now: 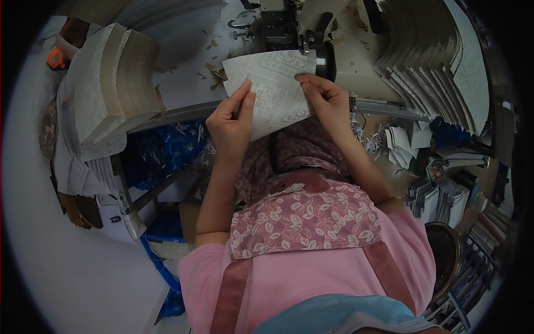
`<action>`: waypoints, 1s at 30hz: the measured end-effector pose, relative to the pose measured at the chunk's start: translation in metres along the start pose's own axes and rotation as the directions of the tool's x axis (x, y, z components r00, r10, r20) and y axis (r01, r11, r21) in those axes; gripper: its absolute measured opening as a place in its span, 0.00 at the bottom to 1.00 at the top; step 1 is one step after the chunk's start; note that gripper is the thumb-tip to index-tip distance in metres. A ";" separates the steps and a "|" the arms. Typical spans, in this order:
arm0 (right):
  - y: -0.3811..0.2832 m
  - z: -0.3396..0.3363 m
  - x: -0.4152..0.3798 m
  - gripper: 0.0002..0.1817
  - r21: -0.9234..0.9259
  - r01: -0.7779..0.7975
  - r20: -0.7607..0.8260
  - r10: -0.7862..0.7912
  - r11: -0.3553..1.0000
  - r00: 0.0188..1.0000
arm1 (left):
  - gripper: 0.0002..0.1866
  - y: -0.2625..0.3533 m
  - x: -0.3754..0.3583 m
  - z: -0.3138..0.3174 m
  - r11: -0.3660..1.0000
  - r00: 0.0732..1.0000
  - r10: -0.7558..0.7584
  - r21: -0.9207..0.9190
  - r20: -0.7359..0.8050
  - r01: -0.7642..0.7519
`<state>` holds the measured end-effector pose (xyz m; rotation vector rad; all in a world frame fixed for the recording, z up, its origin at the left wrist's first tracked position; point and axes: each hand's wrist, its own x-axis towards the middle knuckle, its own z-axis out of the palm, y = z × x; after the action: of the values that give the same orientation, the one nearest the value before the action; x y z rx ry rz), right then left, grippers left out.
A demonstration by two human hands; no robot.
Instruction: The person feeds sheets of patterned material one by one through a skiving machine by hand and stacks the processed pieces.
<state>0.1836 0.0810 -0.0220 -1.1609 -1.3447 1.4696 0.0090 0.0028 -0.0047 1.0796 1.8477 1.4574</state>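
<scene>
Paper, thin and floppy-looking, printed sheet (275,89) was pinched closed-fingered by left hand (232,122) at 9 o'clock, right hand (328,100) at 3, probably best held by edges.

I see my left hand (231,119) and right hand (328,100) pinching a white printed sheet (272,89) by its lower edges, thumbs on top, just in front of a dark machine (289,28) on the table (183,72). A tall fanned stack of sheets (111,78) stands to the left, another stack (439,61) to the right. Paper scraps (214,72) lie beside the sheet.
</scene>
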 end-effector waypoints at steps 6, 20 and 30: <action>0.006 -0.010 0.001 0.09 -0.014 0.019 -0.023 -0.019 1.000 1.000 | 0.13 0.001 -0.001 0.009 1.000 0.999 -0.022 -0.015 0.029 0.022; 0.004 -0.015 -0.003 0.09 0.053 -0.027 -0.081 0.031 0.998 0.996 | 0.14 -0.003 -0.001 0.019 0.997 0.997 0.051 -0.061 0.051 -0.047; 0.002 -0.045 -0.005 0.11 0.004 0.060 -0.111 -0.059 0.998 0.992 | 0.14 0.005 -0.001 0.039 0.995 0.988 0.035 -0.096 0.151 -0.020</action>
<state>0.2283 0.0866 -0.0237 -1.1707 -1.2856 1.3469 0.0420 0.0225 -0.0106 1.1416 1.6486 1.4209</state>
